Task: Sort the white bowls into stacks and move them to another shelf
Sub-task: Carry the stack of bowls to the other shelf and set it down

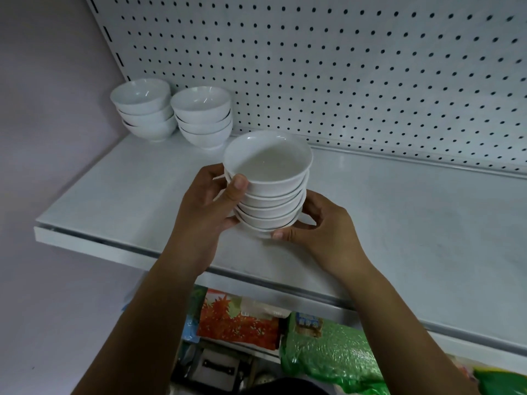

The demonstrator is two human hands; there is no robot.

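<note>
A stack of several white bowls (269, 183) is held between both hands just above the white shelf (399, 223), near its middle. My left hand (208, 203) grips the stack's left side, thumb pressed against the top bowl's wall. My right hand (319, 226) curls round the lowest bowls from the right, fingertips under the base. Two stacks of three white bowls stand at the shelf's back left: one (144, 109) in the corner, the other (202, 119) just right of it.
A white pegboard (342, 67) backs the shelf. A plain wall (42, 109) closes the left side. On the lower shelf lie a red-and-orange packet (236, 320) and green bags (328, 354). The shelf surface stretches bare to the right.
</note>
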